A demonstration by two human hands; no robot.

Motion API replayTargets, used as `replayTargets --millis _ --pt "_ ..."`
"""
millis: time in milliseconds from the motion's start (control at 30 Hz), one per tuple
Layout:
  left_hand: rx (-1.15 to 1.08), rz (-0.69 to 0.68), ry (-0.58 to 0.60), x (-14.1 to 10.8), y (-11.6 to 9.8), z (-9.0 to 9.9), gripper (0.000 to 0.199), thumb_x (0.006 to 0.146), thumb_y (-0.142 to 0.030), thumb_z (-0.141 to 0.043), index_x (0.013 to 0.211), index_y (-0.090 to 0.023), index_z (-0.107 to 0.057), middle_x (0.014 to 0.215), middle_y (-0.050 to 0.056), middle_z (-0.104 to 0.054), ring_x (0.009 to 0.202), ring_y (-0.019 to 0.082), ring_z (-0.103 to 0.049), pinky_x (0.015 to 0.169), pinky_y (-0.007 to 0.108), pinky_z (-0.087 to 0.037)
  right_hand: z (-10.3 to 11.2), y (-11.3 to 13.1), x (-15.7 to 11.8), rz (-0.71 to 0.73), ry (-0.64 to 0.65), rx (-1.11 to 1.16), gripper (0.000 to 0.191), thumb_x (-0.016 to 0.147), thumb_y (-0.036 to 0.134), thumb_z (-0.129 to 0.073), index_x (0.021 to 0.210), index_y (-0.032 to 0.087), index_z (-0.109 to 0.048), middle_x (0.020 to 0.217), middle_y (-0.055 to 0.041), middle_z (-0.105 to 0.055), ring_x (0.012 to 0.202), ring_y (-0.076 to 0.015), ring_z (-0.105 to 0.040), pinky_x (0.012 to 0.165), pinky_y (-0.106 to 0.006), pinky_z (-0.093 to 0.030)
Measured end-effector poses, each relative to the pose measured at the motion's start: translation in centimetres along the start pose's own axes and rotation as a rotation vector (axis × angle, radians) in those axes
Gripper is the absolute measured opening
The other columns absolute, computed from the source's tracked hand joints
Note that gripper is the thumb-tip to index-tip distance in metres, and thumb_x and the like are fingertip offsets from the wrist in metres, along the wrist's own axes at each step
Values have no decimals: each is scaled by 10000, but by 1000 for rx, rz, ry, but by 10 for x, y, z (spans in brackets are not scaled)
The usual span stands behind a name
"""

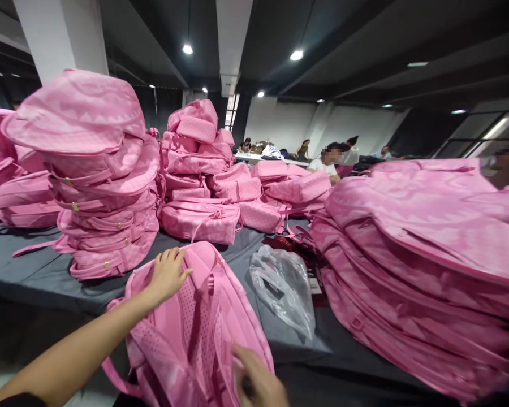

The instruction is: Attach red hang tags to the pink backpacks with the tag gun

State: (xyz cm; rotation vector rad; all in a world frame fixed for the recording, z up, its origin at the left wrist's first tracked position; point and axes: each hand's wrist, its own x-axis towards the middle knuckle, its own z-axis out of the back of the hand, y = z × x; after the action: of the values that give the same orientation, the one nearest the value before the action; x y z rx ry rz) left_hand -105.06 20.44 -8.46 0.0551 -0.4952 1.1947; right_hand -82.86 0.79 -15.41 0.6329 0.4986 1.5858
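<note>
An unzipped pink backpack (195, 316) stands gaping at the front edge of the table, its dotted lining showing. On its upper left rim rests my left hand (168, 275), fingers spread. My right hand (257, 376) is at the lower right side of the bag's opening, blurred by motion. Its fingers are bent, and something small and dark shows by them that I cannot make out. A clear plastic bag (282, 288) lies on the dark table cover just right of the backpack.
Tall stacks of pink backpacks stand at the left (106, 186) and right (428, 254), with more piled behind (199, 169). Dark red packets with a white label (316, 285) lie beside the plastic bag. Several people are farther back, one in a white top (322, 165).
</note>
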Motion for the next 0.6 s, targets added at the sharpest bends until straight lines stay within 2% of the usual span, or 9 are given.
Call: replayTargets --millis 33,67,133,167,267,333,467,533,600 --pt "32 -3 -29 -5 -1 -7 522 882 -366 -591 1365 -184 -513 1354 165 -557 1287 347 -463 1099 534 -326 -16 20 18 166 74 -33 531 805 186 -520 1317 292 -611 1330 -50 -634 1186 -249 -627 1014 -326 -506" --pt "58 -6 -52 -7 0 -14 528 886 -349 -586 1378 -179 -502 1364 172 -544 1310 351 -437 1122 547 -290 -31 39 36 239 146 -107 568 778 138 -530 1310 324 -607 1408 -20 -578 1165 -238 -642 989 -313 -517" --pt "96 -20 -83 -10 8 -24 540 900 -347 -564 1403 -165 -485 1380 182 -525 1315 355 -423 1131 540 -281 -49 60 64 91 282 -376 672 675 55 -583 1281 346 -611 1486 -6 -502 976 -249 -722 834 -318 -579" --pt "114 -37 -99 -12 13 -27 541 910 -355 -548 1410 -159 -482 1385 183 -519 1301 353 -434 1116 523 -308 -49 60 73 -9 295 -459 681 661 27 -583 1281 308 -613 1488 -54 -496 887 -270 -740 748 -339 -594" --pt "169 -106 -175 -18 27 -33 508 945 -333 -487 1423 -164 -480 1398 176 -512 1279 337 -457 1088 497 -354 -21 24 80 -236 211 -562 601 791 0 -452 1362 163 -540 1442 -205 -509 845 -298 -745 687 -371 -587" --pt "182 -220 -210 -18 23 -38 457 961 -291 -454 1405 -191 -503 1418 157 -506 1313 319 -437 1123 503 -314 7 -10 76 -372 107 -600 491 905 95 -406 1382 151 -507 1479 -213 -464 911 -287 -737 743 -366 -576" --pt "140 -556 -13 10 -17 -49 323 956 -320 -500 1228 -196 -624 1330 133 -584 1303 291 -464 1156 503 -261 35 -45 85 -405 37 -512 502 951 355 -493 1407 148 -454 1483 -179 -470 1152 -297 -645 883 -360 -522" --pt "139 -576 72 35 -37 -53 301 928 -389 -556 1053 -146 -683 1114 152 -667 1145 307 -561 1069 509 -347 35 -47 98 -435 100 -452 506 924 400 -538 1351 131 -500 1317 -177 -619 1111 -319 -659 866 -384 -510" --pt "141 -564 106 55 -48 -56 331 926 -430 -556 890 -136 -703 914 139 -679 973 291 -606 947 484 -409 33 -48 108 -475 168 -417 398 905 433 -552 1179 149 -602 1100 -149 -718 1034 -340 -683 818 -398 -504"
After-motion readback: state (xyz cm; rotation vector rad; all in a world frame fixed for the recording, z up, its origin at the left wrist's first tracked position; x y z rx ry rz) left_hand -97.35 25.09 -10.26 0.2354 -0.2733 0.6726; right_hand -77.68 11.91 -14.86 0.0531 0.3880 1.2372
